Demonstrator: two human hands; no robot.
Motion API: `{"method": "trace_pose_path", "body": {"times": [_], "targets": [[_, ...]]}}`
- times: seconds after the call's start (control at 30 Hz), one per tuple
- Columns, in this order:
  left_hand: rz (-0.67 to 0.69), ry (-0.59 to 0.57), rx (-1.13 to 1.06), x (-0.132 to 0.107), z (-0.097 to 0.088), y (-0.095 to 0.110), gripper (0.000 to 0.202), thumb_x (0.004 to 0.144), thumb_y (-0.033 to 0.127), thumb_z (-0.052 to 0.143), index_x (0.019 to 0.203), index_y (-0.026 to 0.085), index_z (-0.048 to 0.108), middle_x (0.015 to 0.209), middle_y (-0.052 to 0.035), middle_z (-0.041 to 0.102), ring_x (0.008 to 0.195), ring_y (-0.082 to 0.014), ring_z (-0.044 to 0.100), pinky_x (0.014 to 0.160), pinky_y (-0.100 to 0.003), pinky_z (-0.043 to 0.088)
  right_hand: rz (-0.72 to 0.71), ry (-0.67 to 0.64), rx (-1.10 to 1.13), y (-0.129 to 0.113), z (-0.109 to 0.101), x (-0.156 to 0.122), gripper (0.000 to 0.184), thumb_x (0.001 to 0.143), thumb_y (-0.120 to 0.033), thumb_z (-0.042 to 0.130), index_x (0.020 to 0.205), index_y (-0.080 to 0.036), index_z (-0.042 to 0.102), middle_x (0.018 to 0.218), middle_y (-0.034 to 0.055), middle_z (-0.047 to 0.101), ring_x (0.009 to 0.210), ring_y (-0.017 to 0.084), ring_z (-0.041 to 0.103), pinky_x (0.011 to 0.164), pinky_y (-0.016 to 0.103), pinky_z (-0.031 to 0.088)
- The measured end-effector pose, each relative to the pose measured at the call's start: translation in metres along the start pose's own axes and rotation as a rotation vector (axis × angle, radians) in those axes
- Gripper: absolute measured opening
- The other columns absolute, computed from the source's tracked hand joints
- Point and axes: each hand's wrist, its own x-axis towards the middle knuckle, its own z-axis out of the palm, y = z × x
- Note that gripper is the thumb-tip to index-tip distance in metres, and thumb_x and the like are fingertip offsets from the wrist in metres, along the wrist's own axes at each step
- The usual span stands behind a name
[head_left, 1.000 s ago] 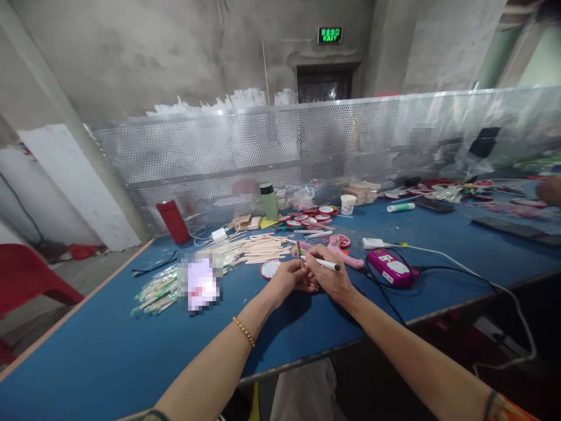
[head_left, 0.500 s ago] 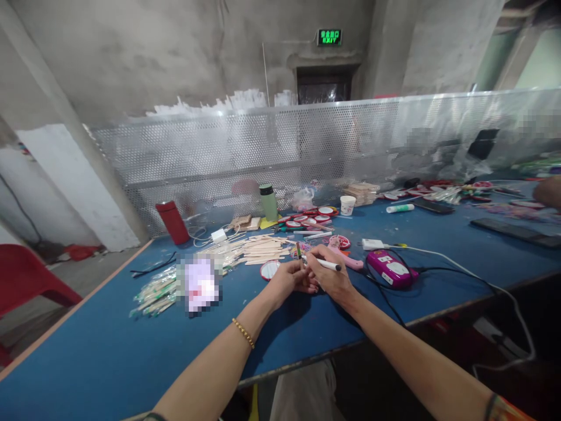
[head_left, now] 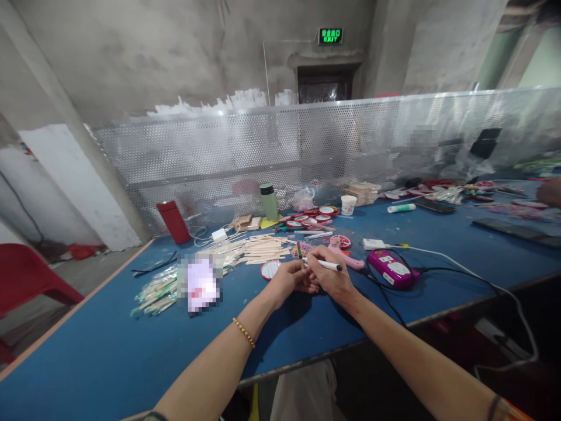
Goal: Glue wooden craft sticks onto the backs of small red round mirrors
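My left hand (head_left: 287,283) pinches a small wooden craft stick (head_left: 300,251) that stands nearly upright, its upper part coloured dark green. A white marker pen (head_left: 329,265) with a black end is gripped in my right hand (head_left: 336,283), writing-style, its tip side close to the stick. The two hands meet just above the blue table, and the fingers hide the lower part of the stick. Beside my left hand lies a round red-rimmed disc (head_left: 270,269). Past the hands are loose craft sticks (head_left: 265,249) and a pink tool (head_left: 349,258).
A purple device (head_left: 389,269) with cables lies to the right. Bagged sticks (head_left: 155,292) and a blurred-out light purple item (head_left: 202,285) are on the left. Farther back stand a red bottle (head_left: 173,222), a green bottle (head_left: 269,202) and a paper cup (head_left: 348,205). Another person's hand (head_left: 550,192) shows at far right.
Both hands keep the same hold on the stick and the marker pen. The whole view has shifted very slightly; nothing else visibly differs.
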Motion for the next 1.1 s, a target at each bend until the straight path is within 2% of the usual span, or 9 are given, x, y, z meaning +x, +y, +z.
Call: {"method": "trace_pose_path", "body": {"times": [0.4,1.1], "targets": [[0.0,0.007,0.005,-0.001,0.0012,0.0012,0.059,0.049,0.059,0.086,0.069,0.014,0.053,0.062,-0.0011,0.062,0.059,-0.0138,0.065,0.065,-0.029,0.057,-0.015,0.001,-0.025,0.0037,-0.0005,0.0003,0.024,0.08,-0.041,0.054,0.069,-0.021,0.055,0.057,-0.0032,0.057,0.041,0.011,0.056,0.037,0.02,0.045],[-0.002,0.002,0.023,-0.0015,0.0013,0.0021,0.055,0.055,0.054,0.085,0.067,0.015,0.049,0.061,-0.0003,0.061,0.059,-0.0135,0.065,0.065,-0.029,0.057,-0.021,0.026,-0.028,0.0039,-0.0008,0.0004,0.023,0.08,-0.041,0.054,0.068,-0.021,0.054,0.056,-0.0028,0.056,0.041,0.012,0.054,0.036,0.021,0.044]]}}
